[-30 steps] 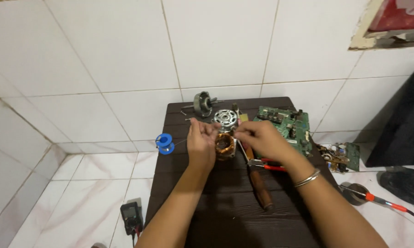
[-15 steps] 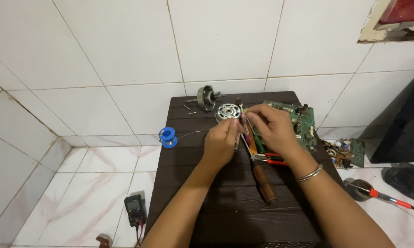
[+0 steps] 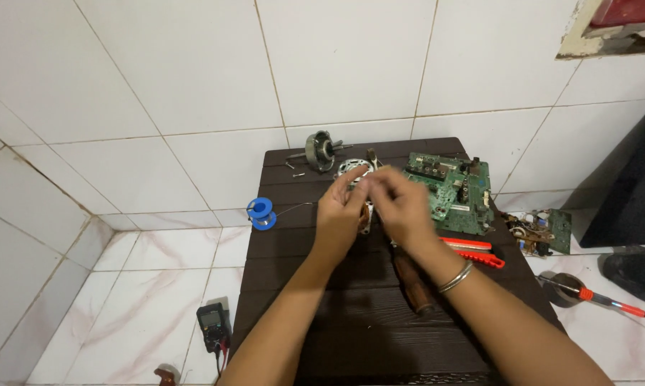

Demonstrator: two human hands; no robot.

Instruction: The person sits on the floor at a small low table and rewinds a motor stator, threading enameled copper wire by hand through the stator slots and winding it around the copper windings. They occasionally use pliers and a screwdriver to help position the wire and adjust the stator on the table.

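Far left, on the tiled floor: black multimeter w/ leads, just beside the dark slatted counter. Higher up, blue solder spool sits on the floor at the counter's left edge; a thin wire runs from it twd the hands.

Back of counter, left of centre: grey motor rotor w/ shaft, a couple of small screws near it.

Centre: left hand and right hand meet over a small motor stator w/ copper windings, which lies on the counter mid-way back. Both hands have fingers pinched together at the stator's top, fingertips touching or nearly so. Grip closed on sth thin; can't tell exactly what, likely the wire end. A round metal motor cover shows just behind the hands.

Below the right wrist (metal bangle on it): brown-handled tool lying on the counter, partly under the forearm.

Right of hands: green circuit board at the counter's back right, red-handled pliers in front of it.

Far right, on the floor: smaller circuit board w/ wires, then a red-handled soldering iron resting across a round stand.
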